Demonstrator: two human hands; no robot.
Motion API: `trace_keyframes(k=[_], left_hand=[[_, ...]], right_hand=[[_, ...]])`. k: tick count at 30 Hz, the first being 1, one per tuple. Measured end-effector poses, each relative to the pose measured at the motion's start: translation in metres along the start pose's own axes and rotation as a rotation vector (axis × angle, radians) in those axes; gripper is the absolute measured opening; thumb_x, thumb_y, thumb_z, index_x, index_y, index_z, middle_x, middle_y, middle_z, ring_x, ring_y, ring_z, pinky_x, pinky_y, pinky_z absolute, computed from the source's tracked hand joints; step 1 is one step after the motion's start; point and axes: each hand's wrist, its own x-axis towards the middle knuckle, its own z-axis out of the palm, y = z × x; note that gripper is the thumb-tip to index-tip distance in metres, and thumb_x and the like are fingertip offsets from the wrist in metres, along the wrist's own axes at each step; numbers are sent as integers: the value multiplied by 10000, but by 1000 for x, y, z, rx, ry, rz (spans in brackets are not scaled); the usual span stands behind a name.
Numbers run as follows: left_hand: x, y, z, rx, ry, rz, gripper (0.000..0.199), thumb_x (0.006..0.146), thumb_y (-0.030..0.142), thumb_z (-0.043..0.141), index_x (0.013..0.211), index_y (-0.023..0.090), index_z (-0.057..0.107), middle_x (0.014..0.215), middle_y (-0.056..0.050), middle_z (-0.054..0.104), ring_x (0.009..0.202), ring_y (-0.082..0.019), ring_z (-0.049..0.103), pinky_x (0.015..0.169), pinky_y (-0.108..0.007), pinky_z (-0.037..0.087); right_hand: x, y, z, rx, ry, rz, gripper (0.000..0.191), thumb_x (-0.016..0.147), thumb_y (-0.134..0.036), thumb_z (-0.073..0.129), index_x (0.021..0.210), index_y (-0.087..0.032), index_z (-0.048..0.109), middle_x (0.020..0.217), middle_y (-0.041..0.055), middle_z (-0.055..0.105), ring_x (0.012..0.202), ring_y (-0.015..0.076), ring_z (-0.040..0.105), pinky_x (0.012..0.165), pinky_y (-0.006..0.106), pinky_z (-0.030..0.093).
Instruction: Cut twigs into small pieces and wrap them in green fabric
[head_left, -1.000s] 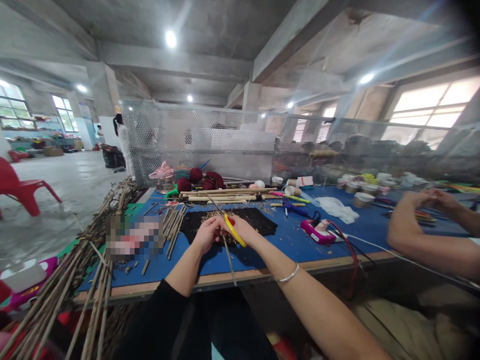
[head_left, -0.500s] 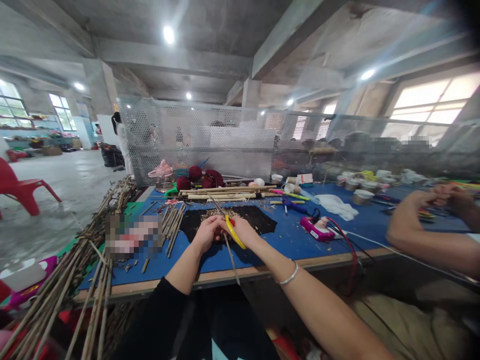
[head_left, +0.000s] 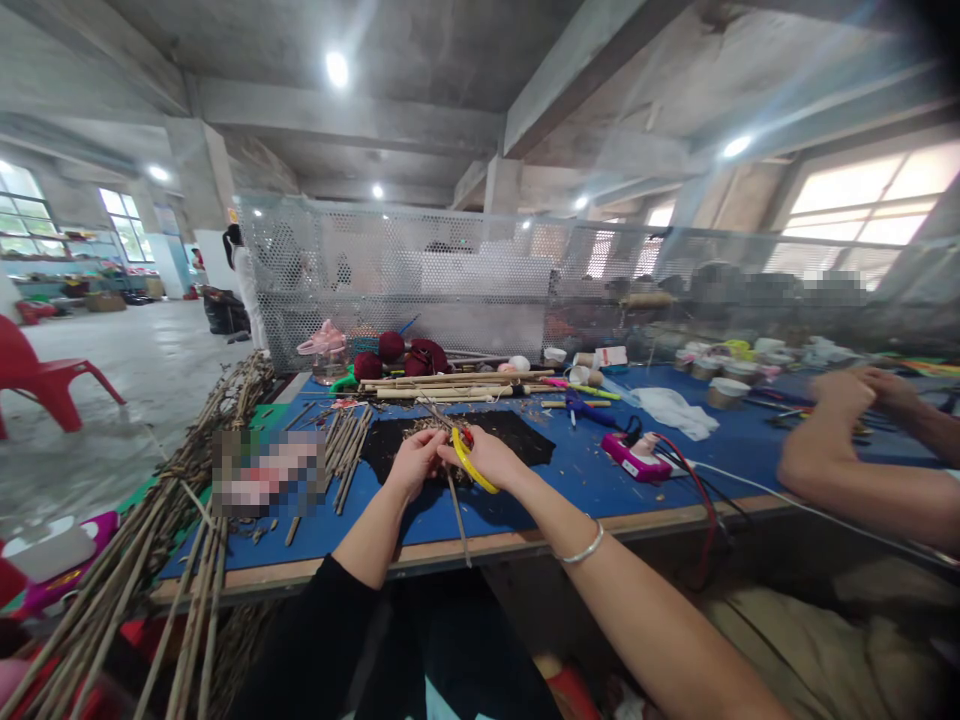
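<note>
Left hand [head_left: 416, 464] pinches stick [head_left: 459, 520] over black cloth [head_left: 529, 438]; stick slants toward table edge [head_left: 517, 547]. Right hand [head_left: 491, 458] grasps yellow-handled tool [head_left: 474, 470] close beside. Tool's working end hidden. Advisable: stick steady, left hand clear of tool, small controlled strokes.

Blue tabletop [head_left: 574, 496]; black cloth [head_left: 531, 438] on it; cut sticks [head_left: 349, 458] just left; magenta box [head_left: 634, 460], white cloth [head_left: 681, 413] right

In 0.5 s, the lower end of the thin stick [head_left: 460, 517] swung left, the right hand [head_left: 487, 459] shifted slightly right, and a co-worker's hands [head_left: 846, 392] moved left.
</note>
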Motion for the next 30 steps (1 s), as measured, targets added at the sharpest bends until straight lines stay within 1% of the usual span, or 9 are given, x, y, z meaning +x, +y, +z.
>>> trace_keyframes(k=[6, 9, 12, 18, 22, 26, 30], left_hand=[[1, -2, 0, -7, -28, 21, 355, 619, 451, 698, 735, 130, 599, 476, 60, 480, 347, -18, 337, 336, -159, 228], [0, 0, 1, -3, -23, 11, 352, 605, 441, 705, 733, 126, 614, 489, 58, 482, 354, -14, 333, 337, -161, 224], [-2, 2, 2, -2, -20, 9, 371, 606, 469, 698, 725, 125, 626, 484, 52, 483, 361, -17, 339, 338, -159, 220], [-2, 3, 2, 16, 3, -8, 422, 582, 505, 708, 754, 126, 638, 473, 57, 468, 378, -28, 367, 346, -158, 238], [-2, 2, 2, 43, 2, -21, 418, 588, 515, 699, 728, 132, 606, 456, 58, 474, 363, -29, 365, 344, -158, 233], [-2, 2, 4, 75, 3, -19, 408, 591, 514, 696, 668, 155, 518, 447, 61, 483, 347, -36, 380, 335, -158, 231], [-4, 3, 4, 69, 10, -17, 420, 598, 520, 688, 653, 167, 466, 420, 84, 424, 329, -31, 350, 333, -154, 198]], right_hand=[[-2, -7, 3, -85, 72, 25, 649, 638, -702, 536, 1016, -175, 521, 985, 122, 645, 907, 275, 615, 682, 294, 425], [-2, -8, 8, -101, 84, 49, 631, 659, -703, 517, 1011, -179, 521, 963, 124, 652, 890, 273, 624, 672, 294, 427], [-5, -9, 11, -108, 94, 60, 618, 680, -709, 487, 1001, -184, 534, 944, 123, 657, 873, 272, 630, 660, 296, 427], [-9, -10, 6, -115, 96, 100, 592, 650, -706, 526, 963, -205, 567, 935, 102, 662, 879, 266, 628, 668, 290, 427], [-8, -7, 4, -115, 64, 112, 571, 661, -706, 512, 933, -210, 585, 923, 94, 662, 868, 257, 627, 665, 285, 424], [-6, -3, 4, -124, 42, 107, 574, 681, -717, 470, 898, -204, 604, 916, 102, 664, 857, 257, 628, 652, 283, 424], [-4, 0, 4, -149, 57, 74, 565, 703, -718, 440, 847, -202, 621, 890, 109, 668, 842, 259, 630, 653, 288, 429]])
